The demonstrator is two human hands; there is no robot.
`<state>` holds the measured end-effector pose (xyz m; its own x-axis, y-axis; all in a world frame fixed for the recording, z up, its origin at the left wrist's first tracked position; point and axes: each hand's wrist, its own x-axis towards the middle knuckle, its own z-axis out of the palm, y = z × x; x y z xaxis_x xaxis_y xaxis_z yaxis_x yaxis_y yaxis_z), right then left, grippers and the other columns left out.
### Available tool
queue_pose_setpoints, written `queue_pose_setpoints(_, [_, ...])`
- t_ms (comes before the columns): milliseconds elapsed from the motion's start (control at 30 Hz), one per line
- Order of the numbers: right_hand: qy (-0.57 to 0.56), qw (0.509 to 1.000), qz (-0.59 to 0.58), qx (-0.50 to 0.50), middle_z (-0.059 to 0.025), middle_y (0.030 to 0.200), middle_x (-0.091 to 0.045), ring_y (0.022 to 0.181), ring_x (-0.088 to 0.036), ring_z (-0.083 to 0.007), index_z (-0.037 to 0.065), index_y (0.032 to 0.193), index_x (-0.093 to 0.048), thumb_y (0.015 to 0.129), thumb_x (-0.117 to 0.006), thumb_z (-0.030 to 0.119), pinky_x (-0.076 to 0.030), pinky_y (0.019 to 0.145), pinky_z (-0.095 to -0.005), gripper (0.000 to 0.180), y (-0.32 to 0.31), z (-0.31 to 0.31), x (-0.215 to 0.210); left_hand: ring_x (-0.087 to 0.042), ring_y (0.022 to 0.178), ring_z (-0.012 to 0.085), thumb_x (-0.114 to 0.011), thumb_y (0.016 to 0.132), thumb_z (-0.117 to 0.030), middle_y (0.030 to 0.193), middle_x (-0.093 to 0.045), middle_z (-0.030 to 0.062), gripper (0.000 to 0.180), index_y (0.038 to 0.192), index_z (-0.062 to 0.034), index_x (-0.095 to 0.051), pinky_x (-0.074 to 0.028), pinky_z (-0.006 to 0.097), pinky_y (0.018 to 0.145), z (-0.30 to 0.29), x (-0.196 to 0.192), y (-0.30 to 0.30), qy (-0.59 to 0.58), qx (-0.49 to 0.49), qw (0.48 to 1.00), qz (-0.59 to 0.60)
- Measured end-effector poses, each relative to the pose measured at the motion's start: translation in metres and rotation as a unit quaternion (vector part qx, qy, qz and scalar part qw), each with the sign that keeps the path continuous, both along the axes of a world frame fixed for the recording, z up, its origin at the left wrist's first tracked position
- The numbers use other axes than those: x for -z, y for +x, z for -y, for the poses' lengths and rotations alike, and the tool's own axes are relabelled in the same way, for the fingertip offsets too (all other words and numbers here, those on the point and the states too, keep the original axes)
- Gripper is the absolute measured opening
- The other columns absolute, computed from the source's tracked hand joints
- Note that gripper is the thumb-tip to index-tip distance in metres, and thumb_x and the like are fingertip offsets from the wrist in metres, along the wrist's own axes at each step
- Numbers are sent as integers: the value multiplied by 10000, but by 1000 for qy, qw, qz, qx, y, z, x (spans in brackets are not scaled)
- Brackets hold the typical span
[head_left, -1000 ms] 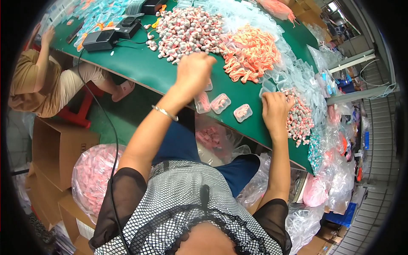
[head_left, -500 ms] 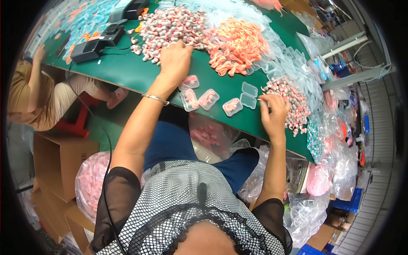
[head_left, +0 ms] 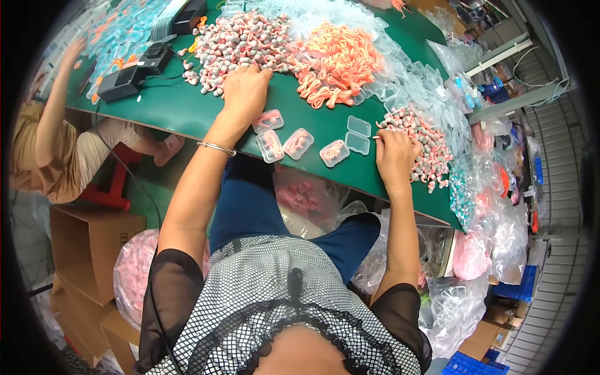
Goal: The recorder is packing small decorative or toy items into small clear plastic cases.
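My left hand (head_left: 245,92) reaches to the near edge of a big heap of small rounded pink-and-grey pieces (head_left: 240,40). Its fingers curl down, and what the tips hold is hidden. My right hand (head_left: 396,156) lies at the left side of a smaller pile of similar pieces (head_left: 431,147). Those fingers are bent and drawn together; whatever they grip is too small to name. Just left of this hand sits an open clear plastic case (head_left: 357,143) with its lid folded back. Several closed clear cases (head_left: 299,144) between my hands contain pink corded pieces.
Bundled orange cords (head_left: 340,62) lie mid-table, beside heaped clear cases (head_left: 412,81). Black power adapters (head_left: 122,82) with a cable are at left. Another person's arm (head_left: 55,125) reaches over the green table (head_left: 181,115). Cardboard boxes (head_left: 94,250) and filled bags (head_left: 134,269) stand below.
The view has shifted slightly, moving the table left in the picture. My left hand stays at the big heap; my right-hand fingers are more curled. The other person's arm reaches farther up the table.
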<state>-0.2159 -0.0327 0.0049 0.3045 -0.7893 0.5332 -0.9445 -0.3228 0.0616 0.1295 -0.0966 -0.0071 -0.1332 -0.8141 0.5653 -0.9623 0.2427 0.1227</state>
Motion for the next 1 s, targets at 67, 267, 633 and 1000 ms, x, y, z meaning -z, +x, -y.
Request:
queue_pose_setpoints(67, [-9, 1000, 9, -6, -31, 913, -644, 941, -596, -216, 136, 974, -691, 809, -714, 120, -337, 938, -451, 167, 2, -1, -1, -663, 818, 294, -622, 800, -100, 816, -668, 104, 77, 833, -98, -691, -497, 441, 706, -1, 1, 4, -28, 15, 999, -9])
queue_pose_setpoints(267, [78, 975, 201, -43, -44, 896, -664, 874, -622, -204, 114, 953, -693, 800, -671, 69, -386, 884, -398, 162, 3, -15, -11, -695, 804, 276, -695, 799, -26, 904, -711, 110, 128, 924, -53, -698, -545, 369, 717, -33, -25, -41, 32, 168, 944, -282])
queue_pose_setpoints(633, [153, 973, 134, -111, -59, 834, -669, 760, -645, -219, 62, 917, -671, 787, -699, 78, -439, 712, -373, 134, 16, -5, -14, -649, 847, 304, -725, 792, -158, 819, -705, 89, 88, 842, -86, -719, -489, 433, 743, -53, -9, -151, 156, 235, 943, -177])
queue_pose_setpoints(1000, [83, 985, 85, -125, -73, 932, -619, 908, -600, -262, 68, 934, -705, 800, -673, 66, -400, 823, -419, 138, 19, -11, -12, -590, 889, 266, -693, 782, -197, 872, -613, 58, 131, 876, -105, -702, -433, 426, 718, -61, -4, -157, 88, 210, 960, -164])
